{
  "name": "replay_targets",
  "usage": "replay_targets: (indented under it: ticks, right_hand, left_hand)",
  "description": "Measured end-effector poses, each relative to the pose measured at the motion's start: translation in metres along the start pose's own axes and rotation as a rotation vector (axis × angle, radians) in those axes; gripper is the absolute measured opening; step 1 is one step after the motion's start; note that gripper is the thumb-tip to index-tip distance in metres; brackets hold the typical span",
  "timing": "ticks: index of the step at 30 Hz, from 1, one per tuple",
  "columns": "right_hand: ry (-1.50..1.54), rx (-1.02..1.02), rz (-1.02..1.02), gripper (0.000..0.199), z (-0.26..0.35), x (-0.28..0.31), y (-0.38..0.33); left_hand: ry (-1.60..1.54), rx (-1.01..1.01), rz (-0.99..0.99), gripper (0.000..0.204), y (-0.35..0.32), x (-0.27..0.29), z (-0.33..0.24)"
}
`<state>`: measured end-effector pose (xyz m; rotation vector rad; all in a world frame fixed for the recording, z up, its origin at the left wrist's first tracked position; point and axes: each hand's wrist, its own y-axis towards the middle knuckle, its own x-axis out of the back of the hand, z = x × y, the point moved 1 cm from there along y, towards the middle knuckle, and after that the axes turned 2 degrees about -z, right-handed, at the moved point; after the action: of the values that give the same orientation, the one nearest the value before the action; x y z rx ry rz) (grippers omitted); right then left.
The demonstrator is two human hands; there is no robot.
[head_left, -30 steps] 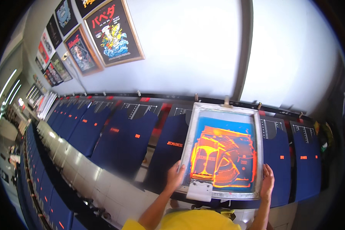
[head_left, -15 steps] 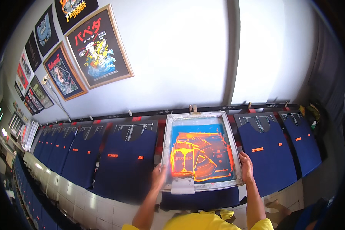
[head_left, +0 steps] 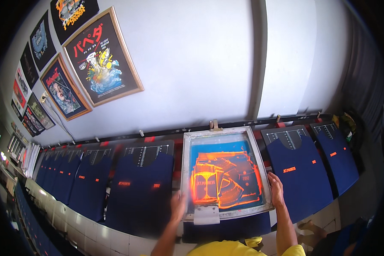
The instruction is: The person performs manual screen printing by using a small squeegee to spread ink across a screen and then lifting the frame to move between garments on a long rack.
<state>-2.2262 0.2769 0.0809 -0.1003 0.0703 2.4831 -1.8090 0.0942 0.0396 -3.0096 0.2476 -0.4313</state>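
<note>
Between my hands is a screen-printing frame (head_left: 261, 170) with a metal rim, its blue mesh (head_left: 219, 147) smeared with bright orange ink. A pale strip (head_left: 207, 215) hangs over the rim's near left corner. My left hand (head_left: 178, 208), a little blurred, grips the left side of the frame. Along the right side, my right hand (head_left: 277, 190) holds the rim with its fingers closed against it. Below the frame, the lower part of a navy T-shirt (head_left: 226, 229) shows; the rest of that shirt is covered.
Navy shirts with small orange prints lie on dark boards in a row, one (head_left: 141, 196) to the left and another (head_left: 296, 179) to the right. A clamp-like metal piece (head_left: 215, 125) sits on the back rail. Framed posters (head_left: 103, 59) hang on the wall. A bare foot (head_left: 309, 226) shows at lower right.
The frame's near edge has come slightly down and right, with both hands still on its sides. The view has turned a little, so the posters sit further left.
</note>
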Motion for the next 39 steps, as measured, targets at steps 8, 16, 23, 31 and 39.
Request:
replay_targets:
  ticks: [8,16,23,31,39]
  right_hand:
    - [-0.058,0.030,0.008,0.067,0.004,-0.006,-0.003]
    - [-0.092,0.058,0.028,0.066,0.003,-0.009,-0.006]
    - [-0.093,0.089,-0.022,0.051,-0.017,-0.013,-0.003]
    - [-0.915,0.386,-0.035,0.048,-0.014,-0.038,-0.016]
    - [-0.996,0.616,0.696,0.062,0.020,-0.162,-0.134]
  left_hand:
    - [-0.144,-0.015,0.008,0.043,0.000,-0.002,0.006]
    - [-0.062,-0.036,0.002,0.036,-0.002,0.004,-0.003]
    - [-0.005,-0.170,-0.119,0.029,0.002,-0.019,0.015]
    - [-0.100,-0.158,-0.081,0.037,0.004,0.010,0.038]
    - [-0.115,-0.178,-0.082,0.020,-0.123,0.047,0.017]
